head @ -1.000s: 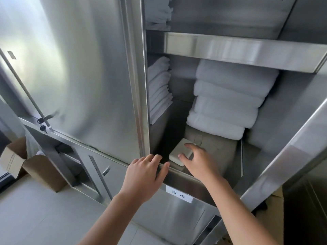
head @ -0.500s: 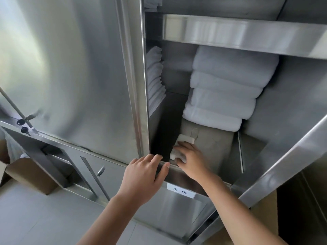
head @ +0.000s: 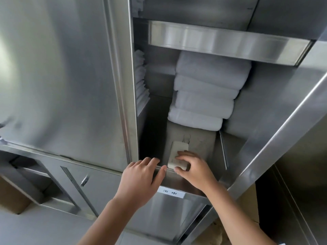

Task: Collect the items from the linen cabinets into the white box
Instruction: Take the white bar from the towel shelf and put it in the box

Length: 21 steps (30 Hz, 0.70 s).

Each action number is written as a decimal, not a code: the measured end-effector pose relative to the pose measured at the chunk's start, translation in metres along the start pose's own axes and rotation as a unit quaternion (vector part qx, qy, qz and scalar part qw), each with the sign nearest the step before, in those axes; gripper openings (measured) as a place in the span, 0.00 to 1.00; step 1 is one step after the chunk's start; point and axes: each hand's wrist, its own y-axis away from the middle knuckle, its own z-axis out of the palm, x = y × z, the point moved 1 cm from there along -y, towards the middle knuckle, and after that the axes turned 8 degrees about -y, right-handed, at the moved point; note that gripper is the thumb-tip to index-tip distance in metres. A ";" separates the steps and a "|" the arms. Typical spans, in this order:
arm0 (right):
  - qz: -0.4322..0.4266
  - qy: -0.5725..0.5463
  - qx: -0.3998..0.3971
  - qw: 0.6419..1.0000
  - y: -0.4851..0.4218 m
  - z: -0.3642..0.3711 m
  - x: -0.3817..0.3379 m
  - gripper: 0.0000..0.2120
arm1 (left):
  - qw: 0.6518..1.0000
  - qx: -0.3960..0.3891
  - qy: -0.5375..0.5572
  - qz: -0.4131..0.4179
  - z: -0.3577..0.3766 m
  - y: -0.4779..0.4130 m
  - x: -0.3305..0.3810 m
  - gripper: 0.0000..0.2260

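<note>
**Steel shelf, small white block: getting it out cleanly**

Steel all round me, so the pale block (head: 178, 156) is easy to pick out: it lies flat on the shelf floor (head: 203, 144) just in front of the towel stack (head: 205, 92), its near end at the shelf lip (head: 177, 181). My right hand (head: 194, 170) is on that near end, fingers over the top and thumb at the front edge, closing on it; I judge the grip only partly set. To do this well I should pinch it across its short sides, lift it a little, then draw it straight toward me over the lip, keeping clear of the towels behind it.

My right wrist comes in low from the right of the block, palm down, forearm angled up into the opening. My left hand (head: 141, 179) rests on the lip just left of the block, fingers spread and holding nothing, thumb along the edge, steadying me. No white box in view.
</note>
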 end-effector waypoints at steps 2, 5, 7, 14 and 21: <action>0.022 0.029 0.079 0.996 0.000 0.003 -0.002 0.18 | 1.000 0.002 0.001 -0.002 0.000 -0.001 -0.001 0.27; 0.107 0.076 0.119 0.984 -0.004 0.017 -0.010 0.35 | 1.000 -0.009 0.000 0.000 0.002 -0.003 -0.002 0.25; 0.133 0.105 0.102 0.980 -0.007 0.028 -0.015 0.44 | 1.000 -0.014 0.000 0.005 0.004 -0.005 -0.002 0.25; 0.085 0.040 0.044 0.995 -0.010 0.022 -0.006 0.34 | 1.000 -0.012 -0.001 0.007 0.005 -0.007 -0.006 0.24; 0.085 0.052 0.030 0.995 -0.014 0.010 0.005 0.38 | 1.000 -0.010 0.001 0.016 0.010 -0.010 0.000 0.22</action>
